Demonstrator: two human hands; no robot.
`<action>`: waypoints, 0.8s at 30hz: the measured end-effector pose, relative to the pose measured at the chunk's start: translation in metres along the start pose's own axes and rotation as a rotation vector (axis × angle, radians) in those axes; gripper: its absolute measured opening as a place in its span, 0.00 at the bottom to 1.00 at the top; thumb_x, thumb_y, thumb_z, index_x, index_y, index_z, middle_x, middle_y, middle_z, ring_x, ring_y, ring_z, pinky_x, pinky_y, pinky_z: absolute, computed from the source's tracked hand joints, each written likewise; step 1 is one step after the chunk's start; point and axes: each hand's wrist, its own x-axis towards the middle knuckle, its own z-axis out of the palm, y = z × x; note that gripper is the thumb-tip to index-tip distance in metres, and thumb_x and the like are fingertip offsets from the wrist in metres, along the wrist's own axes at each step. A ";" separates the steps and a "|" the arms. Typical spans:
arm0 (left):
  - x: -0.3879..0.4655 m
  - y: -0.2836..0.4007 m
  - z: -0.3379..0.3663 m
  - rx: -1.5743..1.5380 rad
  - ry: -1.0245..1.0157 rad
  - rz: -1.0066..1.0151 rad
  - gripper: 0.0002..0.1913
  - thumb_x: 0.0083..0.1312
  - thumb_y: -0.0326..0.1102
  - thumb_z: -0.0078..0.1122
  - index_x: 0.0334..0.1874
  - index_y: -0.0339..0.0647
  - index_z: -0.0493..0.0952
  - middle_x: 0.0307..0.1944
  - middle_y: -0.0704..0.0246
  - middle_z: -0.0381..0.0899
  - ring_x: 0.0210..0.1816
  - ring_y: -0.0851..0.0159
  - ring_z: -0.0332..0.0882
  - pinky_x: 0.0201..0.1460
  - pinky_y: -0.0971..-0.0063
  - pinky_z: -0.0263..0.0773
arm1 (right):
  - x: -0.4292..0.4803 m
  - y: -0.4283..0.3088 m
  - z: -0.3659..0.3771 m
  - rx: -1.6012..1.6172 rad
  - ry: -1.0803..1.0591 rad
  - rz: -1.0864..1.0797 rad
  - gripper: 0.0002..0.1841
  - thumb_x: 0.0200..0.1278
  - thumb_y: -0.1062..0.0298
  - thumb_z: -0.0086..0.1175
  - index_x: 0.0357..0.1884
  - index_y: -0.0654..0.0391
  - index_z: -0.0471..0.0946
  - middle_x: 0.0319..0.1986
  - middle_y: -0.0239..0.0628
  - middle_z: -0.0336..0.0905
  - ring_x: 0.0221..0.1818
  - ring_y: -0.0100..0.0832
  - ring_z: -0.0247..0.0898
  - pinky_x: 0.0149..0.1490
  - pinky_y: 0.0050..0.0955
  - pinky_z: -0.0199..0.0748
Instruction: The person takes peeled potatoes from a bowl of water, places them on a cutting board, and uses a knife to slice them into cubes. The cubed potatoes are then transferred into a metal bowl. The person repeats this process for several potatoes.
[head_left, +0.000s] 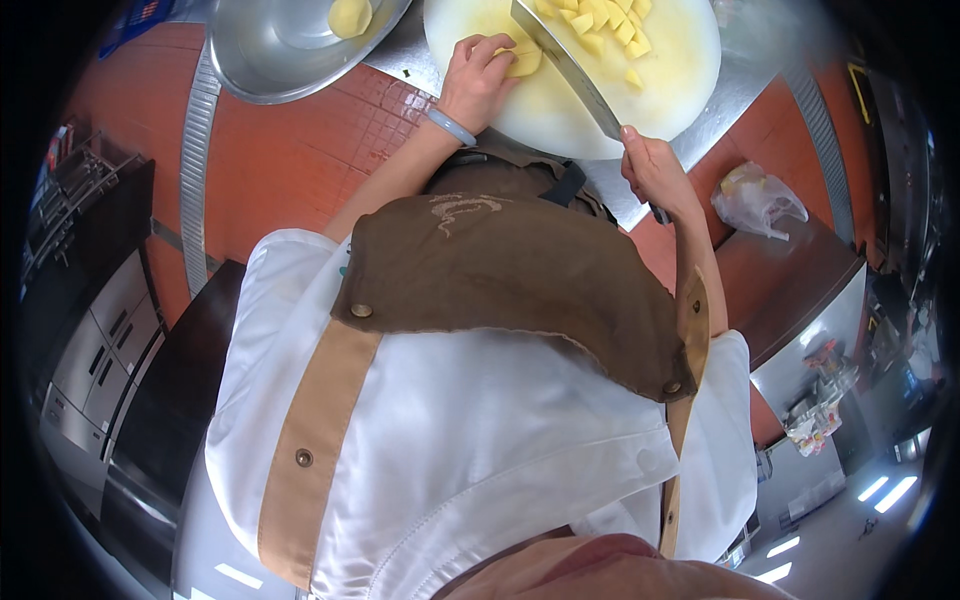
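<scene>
My left hand rests with curled fingers on a flat yellow piece of peeled potato, holding it down on a round white cutting board. In my right hand is the handle of a cleaver, its wide blade slanting across the board to the right of that piece. Beyond the blade lie several cut potato chunks, with one small chunk nearer me. A whole peeled potato sits in a metal bowl to the left.
The board stands on a metal table. A blue plastic basket is at the far left. On the right, a clear plastic bag rests by a dark surface. Metal-covered floor strips cross the red tiles on both sides.
</scene>
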 end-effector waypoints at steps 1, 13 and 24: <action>0.001 0.002 -0.002 0.016 -0.019 0.009 0.17 0.52 0.29 0.74 0.45 0.40 0.81 0.56 0.65 0.76 0.55 0.50 0.74 0.58 0.58 0.71 | -0.001 0.000 0.000 0.004 -0.003 -0.001 0.33 0.80 0.42 0.42 0.25 0.62 0.72 0.16 0.29 0.66 0.15 0.22 0.62 0.20 0.26 0.62; -0.010 0.014 -0.014 0.003 -0.230 0.085 0.17 0.58 0.32 0.70 0.48 0.45 0.78 0.46 0.66 0.81 0.48 0.55 0.78 0.52 0.59 0.72 | -0.005 0.008 -0.010 0.016 0.006 -0.011 0.34 0.80 0.41 0.41 0.26 0.63 0.73 0.15 0.29 0.67 0.15 0.23 0.62 0.21 0.27 0.63; 0.002 0.012 -0.018 0.162 0.012 -0.182 0.10 0.59 0.29 0.64 0.43 0.48 0.80 0.45 0.70 0.80 0.35 0.58 0.82 0.34 0.63 0.79 | -0.004 0.004 -0.008 -0.007 0.031 -0.044 0.35 0.81 0.40 0.38 0.20 0.58 0.68 0.13 0.28 0.63 0.13 0.22 0.60 0.20 0.25 0.61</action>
